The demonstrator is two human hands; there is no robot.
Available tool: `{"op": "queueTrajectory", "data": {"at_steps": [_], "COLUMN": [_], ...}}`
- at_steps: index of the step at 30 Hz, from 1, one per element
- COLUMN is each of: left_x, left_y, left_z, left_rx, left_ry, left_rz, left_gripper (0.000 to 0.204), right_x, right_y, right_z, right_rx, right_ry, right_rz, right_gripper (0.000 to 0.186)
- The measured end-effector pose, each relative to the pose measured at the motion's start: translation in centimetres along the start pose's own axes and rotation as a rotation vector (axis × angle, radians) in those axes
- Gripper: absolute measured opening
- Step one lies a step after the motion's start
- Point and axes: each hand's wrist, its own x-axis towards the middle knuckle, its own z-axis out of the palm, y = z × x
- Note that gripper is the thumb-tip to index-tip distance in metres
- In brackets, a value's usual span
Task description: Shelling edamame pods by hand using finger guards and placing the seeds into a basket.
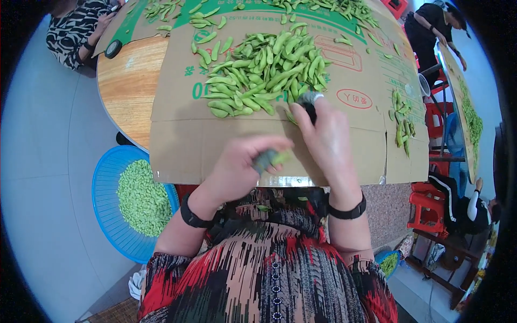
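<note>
Green soybean pods point(269, 67) lie heaped on a flattened cardboard sheet point(215, 140). My left hand point(239, 164), blurred by motion, is closed around a green pod point(281, 158) over the sheet's near edge. A dark grey wrap covers part of its fingers. At the heap's near side, my right hand point(327, 134) bends its fingers down, with thumb and forefinger pinched at a single pod point(290, 116). Dark coverings are on its fingertips too, and the hand hides part of that pod. Each wrist wears a black band.
Below the table's left edge stands a blue basket point(99, 207) of shelled green beans. More pods point(403, 121) lie on the sheet's right. A black round object point(113, 48) rests on the wooden tabletop point(132, 81). Other people point(81, 32) sit or stand around, with red stools point(428, 207) at right.
</note>
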Motion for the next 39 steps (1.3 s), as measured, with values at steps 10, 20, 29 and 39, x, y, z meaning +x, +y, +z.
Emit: {"op": "queueTrajectory", "data": {"at_steps": [10,20,29,39], "left_x": [0.9,1.8,2.2,2.2], "left_y": [-0.5,-1.1,-1.8,-1.5], "left_z": [0.8,1.0,1.8,2.3], "left_rx": [0.107,-0.367,-0.679,-0.459], "left_ry": [0.06,0.23,0.155,0.295], "left_rz": [0.041,0.02,-0.047,0.023], "left_gripper": [0.025,0.031,0.012,0.012], "right_x": [0.7,-0.7,-3.9,-4.2], "right_y": [-0.1,0.6,-1.0,-1.2], "right_z": [0.6,-1.2,-1.3,-2.5], "right_rx": [-0.454,0.562,0.646,1.128], "right_ry": [0.094,-0.137,-0.192,-0.483], "right_rz": [-0.04,0.344,0.162,0.436], "right_gripper": [0.012,0.017,0.015,0.02]}}
